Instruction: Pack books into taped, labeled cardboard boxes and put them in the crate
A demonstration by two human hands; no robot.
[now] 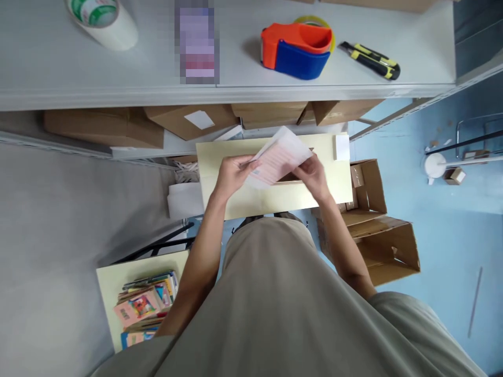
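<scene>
Both of my hands hold a pale pink printed sheet of paper (pixel 280 157) over a cream-coloured low table (pixel 220 157). My left hand (pixel 231 175) grips the sheet's left edge. My right hand (pixel 312 175) holds its right lower edge. A small brown object lies under the sheet, mostly hidden. A small white paper slip (pixel 342 147) rests on the table's far right corner.
A grey shelf (pixel 236 94) above carries a tape roll (pixel 102 21), an orange-blue tape dispenser (pixel 296 50) and a yellow-black utility knife (pixel 371 60). Cardboard boxes (pixel 106 128) lie beneath it. Open cartons (pixel 377 230) stand at right, a stack of books (pixel 145 303) at lower left.
</scene>
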